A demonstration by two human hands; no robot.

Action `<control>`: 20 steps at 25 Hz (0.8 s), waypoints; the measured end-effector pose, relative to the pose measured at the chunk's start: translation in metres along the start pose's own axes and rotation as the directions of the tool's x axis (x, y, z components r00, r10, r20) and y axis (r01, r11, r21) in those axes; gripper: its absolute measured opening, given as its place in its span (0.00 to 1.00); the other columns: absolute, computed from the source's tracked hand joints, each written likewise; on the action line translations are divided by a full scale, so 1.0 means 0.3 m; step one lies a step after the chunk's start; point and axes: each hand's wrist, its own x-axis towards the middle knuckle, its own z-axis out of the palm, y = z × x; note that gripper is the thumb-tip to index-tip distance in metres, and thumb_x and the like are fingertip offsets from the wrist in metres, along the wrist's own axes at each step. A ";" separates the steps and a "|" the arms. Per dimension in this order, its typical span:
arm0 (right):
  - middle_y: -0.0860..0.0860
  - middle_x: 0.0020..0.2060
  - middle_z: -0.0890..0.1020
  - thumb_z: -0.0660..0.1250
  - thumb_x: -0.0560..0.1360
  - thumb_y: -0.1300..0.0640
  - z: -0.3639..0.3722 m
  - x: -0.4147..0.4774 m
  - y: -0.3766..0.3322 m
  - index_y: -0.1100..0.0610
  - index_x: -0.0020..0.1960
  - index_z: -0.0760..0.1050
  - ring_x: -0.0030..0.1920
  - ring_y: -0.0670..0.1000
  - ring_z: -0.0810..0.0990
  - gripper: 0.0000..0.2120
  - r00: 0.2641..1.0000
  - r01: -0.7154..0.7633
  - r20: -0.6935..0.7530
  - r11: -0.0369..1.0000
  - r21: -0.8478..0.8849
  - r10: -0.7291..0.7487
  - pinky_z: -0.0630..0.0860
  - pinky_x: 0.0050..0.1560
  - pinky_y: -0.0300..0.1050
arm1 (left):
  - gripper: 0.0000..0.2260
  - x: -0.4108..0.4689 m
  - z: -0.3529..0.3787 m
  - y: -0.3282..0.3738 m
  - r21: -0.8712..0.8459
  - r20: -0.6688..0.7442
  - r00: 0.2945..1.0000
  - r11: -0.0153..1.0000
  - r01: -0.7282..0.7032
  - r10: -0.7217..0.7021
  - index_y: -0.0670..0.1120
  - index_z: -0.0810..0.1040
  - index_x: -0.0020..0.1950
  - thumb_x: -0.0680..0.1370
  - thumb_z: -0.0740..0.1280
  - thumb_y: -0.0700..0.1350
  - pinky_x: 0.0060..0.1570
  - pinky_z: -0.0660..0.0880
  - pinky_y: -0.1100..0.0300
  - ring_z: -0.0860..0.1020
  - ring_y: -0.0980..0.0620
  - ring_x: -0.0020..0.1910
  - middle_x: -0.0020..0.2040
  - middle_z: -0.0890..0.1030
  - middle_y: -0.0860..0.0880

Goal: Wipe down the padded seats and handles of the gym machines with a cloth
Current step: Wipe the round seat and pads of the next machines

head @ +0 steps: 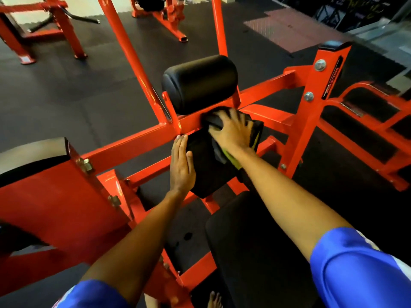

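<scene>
Padded seat (255, 241), black, lies nearest, between two bare forearms that reach forward out of blue sleeves (360, 270). Just beyond its far end a smaller black pad (204, 172) is fixed to the orange machine frame (133, 138). The left hand (181, 162) lies flat against the left side of this pad, its fingers straight and held together, tips up by the frame's crossbar. The right hand (233, 132) presses down on top of the pad with its fingers spread apart over the cloth (212, 122). The cloth is dark with a yellow-green edge and lies bunched between the palm and the pad's far end, a fold trailing back beside the wrist. Directly behind it a black roller cushion (200, 83) sits on the frame. Farther off, more orange machines (55, 25) stand on the dark rubber floor (77, 90).
</scene>
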 end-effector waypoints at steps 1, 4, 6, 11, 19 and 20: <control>0.50 0.65 0.77 0.67 0.73 0.36 -0.006 0.033 0.029 0.42 0.67 0.75 0.70 0.59 0.71 0.24 0.996 -0.085 0.036 0.996 0.014 0.085 0.66 0.66 0.61 | 0.27 0.001 0.003 -0.002 0.002 -0.003 1.000 1.000 -0.002 0.002 0.40 0.66 0.78 0.87 0.48 0.56 0.80 0.55 0.54 0.59 0.50 0.81 0.79 0.66 0.44; 0.51 0.64 0.78 0.66 0.72 0.36 -0.024 0.033 -0.007 0.44 0.65 0.75 0.69 0.61 0.73 0.24 0.988 -0.146 0.048 0.989 0.037 0.145 0.67 0.66 0.63 | 0.27 -0.001 0.009 -0.002 0.028 -0.021 1.000 1.000 -0.004 0.005 0.39 0.68 0.77 0.87 0.48 0.56 0.80 0.55 0.54 0.60 0.49 0.80 0.77 0.68 0.43; 0.50 0.62 0.80 0.63 0.72 0.34 -0.009 -0.054 -0.125 0.43 0.64 0.76 0.65 0.62 0.75 0.24 1.000 -0.020 0.018 1.000 0.019 0.019 0.68 0.65 0.63 | 0.27 0.002 0.005 -0.007 0.026 -0.018 1.000 1.000 -0.015 0.016 0.38 0.68 0.76 0.87 0.48 0.55 0.80 0.55 0.54 0.61 0.48 0.80 0.77 0.67 0.41; 0.48 0.59 0.81 0.64 0.71 0.35 0.010 -0.071 -0.090 0.41 0.65 0.76 0.59 0.61 0.78 0.25 0.987 0.137 -0.077 0.990 -0.044 -0.140 0.69 0.59 0.61 | 0.26 0.002 0.001 -0.007 0.031 -0.005 1.000 0.999 -0.011 0.011 0.40 0.68 0.76 0.87 0.48 0.55 0.80 0.56 0.54 0.61 0.46 0.80 0.77 0.67 0.42; 0.50 0.65 0.79 0.67 0.72 0.40 0.095 -0.120 -0.150 0.45 0.68 0.77 0.68 0.60 0.73 0.25 0.927 -0.174 -0.289 0.956 0.237 0.240 0.69 0.66 0.61 | 0.21 0.004 -0.003 0.003 0.081 0.037 0.999 0.997 -0.012 0.009 0.40 0.68 0.76 0.87 0.51 0.49 0.80 0.54 0.56 0.59 0.48 0.80 0.76 0.67 0.42; 0.50 0.66 0.78 0.68 0.74 0.41 0.106 -0.179 -0.162 0.46 0.69 0.77 0.69 0.60 0.73 0.24 0.938 -0.073 -0.311 0.964 0.255 0.153 0.67 0.67 0.60 | 0.21 0.006 -0.007 0.009 0.088 0.044 0.999 0.996 -0.004 0.000 0.39 0.68 0.76 0.87 0.51 0.48 0.80 0.55 0.54 0.59 0.47 0.80 0.76 0.67 0.41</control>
